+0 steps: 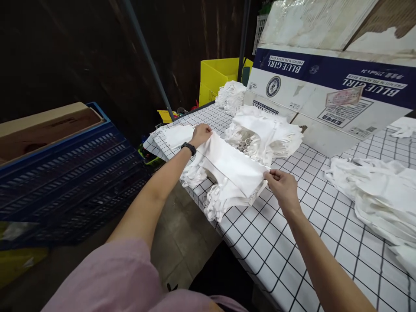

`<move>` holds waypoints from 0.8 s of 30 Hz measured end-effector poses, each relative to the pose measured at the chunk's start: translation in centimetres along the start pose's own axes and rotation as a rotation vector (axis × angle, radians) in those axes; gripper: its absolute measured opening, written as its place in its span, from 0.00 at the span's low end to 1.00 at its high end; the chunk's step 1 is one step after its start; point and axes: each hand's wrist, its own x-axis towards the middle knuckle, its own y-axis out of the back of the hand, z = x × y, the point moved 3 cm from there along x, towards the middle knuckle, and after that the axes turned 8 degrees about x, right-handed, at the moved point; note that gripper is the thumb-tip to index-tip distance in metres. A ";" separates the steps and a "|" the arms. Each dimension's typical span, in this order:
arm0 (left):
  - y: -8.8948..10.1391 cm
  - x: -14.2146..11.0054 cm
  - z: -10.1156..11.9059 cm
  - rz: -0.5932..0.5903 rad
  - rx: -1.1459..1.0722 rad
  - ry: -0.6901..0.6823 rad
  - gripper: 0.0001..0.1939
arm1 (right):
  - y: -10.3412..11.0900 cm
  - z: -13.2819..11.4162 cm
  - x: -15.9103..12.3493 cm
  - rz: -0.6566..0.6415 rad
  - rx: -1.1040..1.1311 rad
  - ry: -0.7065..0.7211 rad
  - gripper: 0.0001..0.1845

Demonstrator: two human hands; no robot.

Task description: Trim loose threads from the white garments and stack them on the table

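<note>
A white cloth piece (234,162) is stretched between my hands above a stack of similar pieces. My left hand (200,135), with a black band at the wrist, pinches its far left corner. At the right corner, my right hand (282,184) grips the edge between thumb and fingers. Beneath it the stack (224,197) shows curled straps or loops along its near side. Just beyond lies another white cloth stack (271,130), with loops hanging at its left. Flat white cloth (177,135) lies left of my left hand.
Black grid lines cover the white tabletop (260,234). Another white pile (383,186) spreads at right; a smaller one (230,96) stands at the back. A printed cardboard box (312,86) and yellow bin (212,78) stand behind. Blue crates (65,182) are at left.
</note>
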 end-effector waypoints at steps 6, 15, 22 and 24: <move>-3.0 1.1 0.2 -0.076 0.147 -0.011 0.06 | 0.0 1.0 2.3 0.061 -0.201 -0.078 0.11; -4.6 0.9 0.1 -0.125 0.266 0.000 0.07 | -0.2 2.3 2.8 0.129 -0.189 -0.123 0.09; -4.1 -0.3 1.2 -0.134 0.378 0.029 0.08 | -1.0 3.3 2.2 0.155 -0.144 -0.097 0.13; -3.4 -1.4 2.2 -0.108 0.390 0.007 0.13 | -0.6 3.1 0.9 0.130 -0.118 -0.073 0.17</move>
